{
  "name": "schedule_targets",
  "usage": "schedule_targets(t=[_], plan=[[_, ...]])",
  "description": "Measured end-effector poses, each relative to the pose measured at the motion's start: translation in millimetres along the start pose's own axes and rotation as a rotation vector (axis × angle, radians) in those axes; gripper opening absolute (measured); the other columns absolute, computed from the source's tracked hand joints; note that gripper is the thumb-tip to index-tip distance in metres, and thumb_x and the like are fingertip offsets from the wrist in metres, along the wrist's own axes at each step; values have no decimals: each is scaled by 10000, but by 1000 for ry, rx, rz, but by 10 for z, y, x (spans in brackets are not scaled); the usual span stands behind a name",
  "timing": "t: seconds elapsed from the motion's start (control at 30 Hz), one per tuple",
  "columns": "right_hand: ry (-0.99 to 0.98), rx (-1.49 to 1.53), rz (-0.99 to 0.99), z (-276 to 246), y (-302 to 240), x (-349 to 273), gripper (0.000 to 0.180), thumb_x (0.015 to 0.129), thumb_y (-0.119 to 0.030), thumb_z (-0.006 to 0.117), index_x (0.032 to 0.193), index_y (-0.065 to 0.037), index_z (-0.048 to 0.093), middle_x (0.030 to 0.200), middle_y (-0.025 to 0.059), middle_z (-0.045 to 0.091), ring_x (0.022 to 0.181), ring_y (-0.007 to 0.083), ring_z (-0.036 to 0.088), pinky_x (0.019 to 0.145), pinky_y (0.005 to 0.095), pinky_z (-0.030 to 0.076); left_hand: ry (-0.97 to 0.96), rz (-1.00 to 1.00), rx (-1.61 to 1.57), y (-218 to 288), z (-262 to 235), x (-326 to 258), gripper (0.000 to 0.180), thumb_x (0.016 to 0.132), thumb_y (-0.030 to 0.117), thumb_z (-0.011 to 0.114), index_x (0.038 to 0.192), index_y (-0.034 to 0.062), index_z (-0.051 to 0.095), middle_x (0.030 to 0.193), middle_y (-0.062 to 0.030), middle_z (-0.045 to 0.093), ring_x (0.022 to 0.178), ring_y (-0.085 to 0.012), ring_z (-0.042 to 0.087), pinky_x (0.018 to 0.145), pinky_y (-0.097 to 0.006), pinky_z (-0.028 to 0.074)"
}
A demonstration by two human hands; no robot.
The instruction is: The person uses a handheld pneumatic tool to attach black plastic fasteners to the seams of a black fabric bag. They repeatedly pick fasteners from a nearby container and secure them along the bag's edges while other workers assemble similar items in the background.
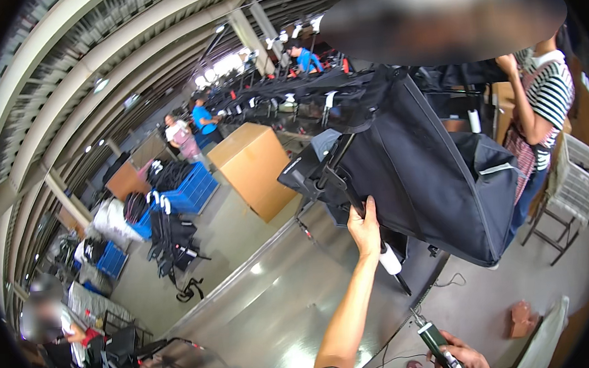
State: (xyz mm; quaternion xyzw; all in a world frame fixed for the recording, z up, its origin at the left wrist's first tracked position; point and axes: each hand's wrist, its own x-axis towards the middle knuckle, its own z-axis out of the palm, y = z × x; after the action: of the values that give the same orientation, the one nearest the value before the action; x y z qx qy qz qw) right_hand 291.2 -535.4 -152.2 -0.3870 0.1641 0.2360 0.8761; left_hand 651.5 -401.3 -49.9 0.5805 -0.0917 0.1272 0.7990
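My left hand (365,232) is wrapped round a black frame tube (404,286) on a large black fabric-covered frame (411,168) that resembles a folding stroller. A white sleeve (390,261) sits on the tube just below my fingers. The frame leans over the metal worktable (261,290), and a black fabric bag part (495,171) hangs at its right side. Low on the right, my right hand (466,356) holds a green power screwdriver (431,336), its bit pointing up toward the tube's lower end but apart from it.
A co-worker in a striped shirt (544,102) stands across the frame at right, near a grey plastic crate on a stand (574,172). A cardboard box (251,163) and blue bins (191,188) lie beyond the table. A cable (384,360) trails by the table edge.
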Motion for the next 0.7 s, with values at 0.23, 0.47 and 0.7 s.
schedule_targets(t=[0.23, 0.47, 0.7], plan=[[-46, -370, -32, 412, -380, -577, 499, 898, -261, 582, 1294, 27, 486, 1151, 249, 576, 1004, 339, 585, 885, 382, 443, 320, 177, -127, 343, -1263, 75, 145, 923, 168, 615, 810, 77, 604, 713, 38, 564, 620, -52, 500, 566, -227, 421], [-458, -676, -138, 1101, 96, -888, 549, 900, -359, 581, 1258, 55, 532, 1247, 270, 529, 1168, 361, 506, 1009, 403, 347, 691, 48, -233, 1044, -3898, -1921, 126, 924, 151, 586, 908, 42, 646, 789, -10, 631, 688, -86, 573, 640, -248, 478], [-540, -1299, 474, 1316, 1733, -459, 673, 876, -426, 602, 1330, 43, 441, 1239, 180, 546, 1117, 238, 510, 941, 318, 389, 1021, -15, 134, 1985, -5408, -4606, 143, 921, 138, 572, 955, 26, 652, 826, -41, 652, 722, -102, 593, 669, -257, 494]])
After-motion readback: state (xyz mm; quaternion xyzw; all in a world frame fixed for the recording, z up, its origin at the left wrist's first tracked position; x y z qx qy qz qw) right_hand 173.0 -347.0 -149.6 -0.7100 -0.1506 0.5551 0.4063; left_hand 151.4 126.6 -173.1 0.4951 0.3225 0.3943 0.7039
